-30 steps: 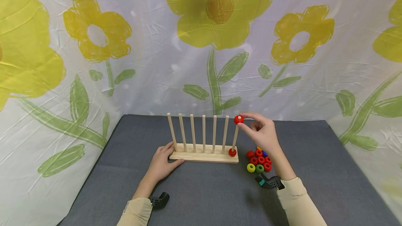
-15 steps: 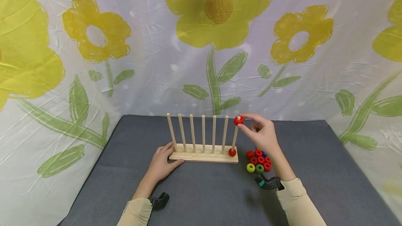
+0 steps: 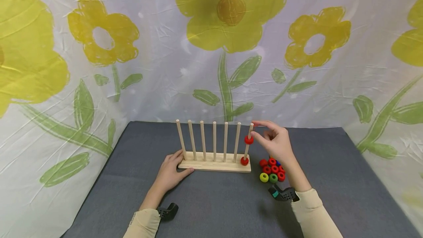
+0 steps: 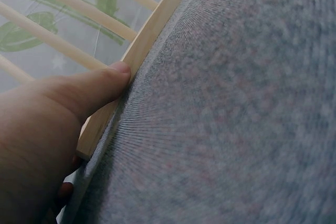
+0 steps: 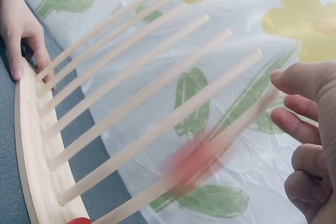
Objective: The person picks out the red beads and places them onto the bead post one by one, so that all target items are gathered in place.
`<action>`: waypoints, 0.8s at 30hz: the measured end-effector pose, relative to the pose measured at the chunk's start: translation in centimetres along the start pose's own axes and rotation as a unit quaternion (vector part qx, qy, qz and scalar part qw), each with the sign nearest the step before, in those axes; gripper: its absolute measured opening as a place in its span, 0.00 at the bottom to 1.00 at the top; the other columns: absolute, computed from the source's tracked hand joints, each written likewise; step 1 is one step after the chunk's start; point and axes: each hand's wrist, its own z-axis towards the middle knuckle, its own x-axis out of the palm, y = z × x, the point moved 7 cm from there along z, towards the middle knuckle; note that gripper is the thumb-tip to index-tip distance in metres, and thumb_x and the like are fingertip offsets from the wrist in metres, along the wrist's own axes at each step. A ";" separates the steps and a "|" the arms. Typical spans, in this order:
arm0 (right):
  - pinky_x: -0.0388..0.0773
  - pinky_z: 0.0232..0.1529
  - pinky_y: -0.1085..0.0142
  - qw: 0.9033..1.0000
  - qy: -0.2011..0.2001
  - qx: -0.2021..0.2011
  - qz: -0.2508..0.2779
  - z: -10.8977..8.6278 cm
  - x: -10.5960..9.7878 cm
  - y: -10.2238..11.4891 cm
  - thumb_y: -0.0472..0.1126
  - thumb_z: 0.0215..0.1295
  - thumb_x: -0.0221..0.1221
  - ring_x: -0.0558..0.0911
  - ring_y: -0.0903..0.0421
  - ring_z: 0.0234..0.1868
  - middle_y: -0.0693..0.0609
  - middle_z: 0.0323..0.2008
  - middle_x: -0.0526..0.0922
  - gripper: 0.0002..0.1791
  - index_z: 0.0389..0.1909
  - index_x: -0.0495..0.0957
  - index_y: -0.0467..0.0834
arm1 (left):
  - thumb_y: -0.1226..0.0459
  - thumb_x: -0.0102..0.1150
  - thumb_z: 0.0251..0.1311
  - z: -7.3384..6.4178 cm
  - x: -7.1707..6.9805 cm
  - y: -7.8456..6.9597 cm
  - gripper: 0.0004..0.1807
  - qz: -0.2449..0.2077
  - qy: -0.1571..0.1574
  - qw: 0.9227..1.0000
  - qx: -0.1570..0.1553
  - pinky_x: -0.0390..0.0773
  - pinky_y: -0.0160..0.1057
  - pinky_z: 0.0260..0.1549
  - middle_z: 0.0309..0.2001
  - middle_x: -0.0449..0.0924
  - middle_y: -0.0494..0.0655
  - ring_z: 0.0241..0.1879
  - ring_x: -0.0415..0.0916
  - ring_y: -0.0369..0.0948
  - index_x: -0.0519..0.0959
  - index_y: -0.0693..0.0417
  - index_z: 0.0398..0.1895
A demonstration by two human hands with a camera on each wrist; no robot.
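Observation:
A wooden peg stand [image 3: 214, 161] with a row of several upright pegs sits on the table. My left hand [image 3: 170, 170] grips the left end of its base, thumb along the front edge and fingers behind; the thumb [image 4: 107, 80] shows close up in the left wrist view. On the rightmost peg, one red bead [image 3: 244, 161] rests at the bottom. Higher up the same peg is a second red bead [image 3: 249, 140], a blur in the right wrist view. My right hand [image 3: 275, 140] is beside that peg's top, thumb and index finger apart, holding nothing.
To the right of the stand lies a cluster of loose beads: several red beads [image 3: 274, 169], a yellow bead [image 3: 264, 177], a green bead [image 3: 273, 178] and a partly hidden blue one. Behind the dark grey table [image 3: 211, 208] hangs a flowered cloth [image 3: 158, 76].
My right thumb and index finger have let go of the upper red bead, which has slid partway down the rightmost peg from its top. My left hand has stayed in place.

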 end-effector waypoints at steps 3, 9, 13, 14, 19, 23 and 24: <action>0.52 0.13 0.66 1.000 0.000 0.001 -0.001 0.0 0.0 0.1 0.28 0.64 0.68 0.54 0.64 0.11 0.46 0.09 0.59 0.17 0.54 0.84 0.36 | 0.44 0.71 0.59 0.0 -0.1 -0.1 0.44 0.000 -0.001 1.000 0.002 0.63 0.62 0.62 0.74 0.63 0.58 0.67 0.62 0.57 0.72 0.61 0.71; 0.53 0.13 0.66 1.000 0.001 -0.004 -0.003 -0.1 0.0 0.1 0.28 0.64 0.68 0.54 0.64 0.11 0.47 0.10 0.60 0.17 0.54 0.84 0.35 | 0.44 0.71 0.59 0.0 0.0 0.0 0.43 0.001 -0.003 1.000 0.004 0.63 0.62 0.62 0.74 0.63 0.58 0.67 0.61 0.57 0.72 0.61 0.71; 0.52 0.12 0.66 1.000 0.003 -0.004 -0.008 -0.1 0.0 0.2 0.28 0.64 0.68 0.54 0.65 0.11 0.47 0.09 0.59 0.17 0.53 0.84 0.35 | 0.44 0.71 0.59 0.0 0.0 0.1 0.43 0.001 -0.004 1.000 0.005 0.63 0.63 0.62 0.73 0.63 0.58 0.67 0.62 0.57 0.73 0.61 0.70; 0.52 0.12 0.66 1.000 0.003 -0.004 -0.009 -0.1 0.0 0.2 0.28 0.63 0.68 0.54 0.66 0.11 0.47 0.09 0.59 0.17 0.53 0.84 0.35 | 0.44 0.71 0.59 0.0 0.1 0.1 0.43 0.001 -0.004 1.000 0.005 0.63 0.63 0.62 0.73 0.63 0.58 0.67 0.62 0.57 0.73 0.61 0.71; 0.52 0.12 0.66 1.000 0.003 -0.006 -0.016 -0.2 -0.2 0.3 0.28 0.64 0.68 0.53 0.66 0.11 0.47 0.09 0.59 0.16 0.53 0.84 0.35 | 0.44 0.71 0.60 0.0 0.0 0.0 0.44 0.003 -0.003 1.000 0.006 0.63 0.63 0.62 0.74 0.63 0.58 0.67 0.62 0.57 0.72 0.61 0.71; 0.52 0.12 0.66 1.000 0.005 -0.010 -0.020 -0.3 -0.2 0.3 0.28 0.64 0.68 0.53 0.66 0.11 0.48 0.09 0.59 0.16 0.53 0.84 0.35 | 0.44 0.71 0.59 0.0 0.0 0.1 0.44 0.000 0.000 1.000 0.003 0.63 0.63 0.62 0.74 0.63 0.58 0.67 0.61 0.57 0.71 0.62 0.72; 0.52 0.12 0.66 1.000 0.006 -0.012 -0.021 -0.3 -0.3 0.3 0.28 0.63 0.68 0.53 0.66 0.11 0.48 0.09 0.59 0.16 0.53 0.84 0.35 | 0.44 0.71 0.59 0.0 0.0 0.1 0.44 -0.001 0.000 1.000 0.003 0.63 0.63 0.62 0.74 0.63 0.58 0.67 0.61 0.57 0.71 0.61 0.72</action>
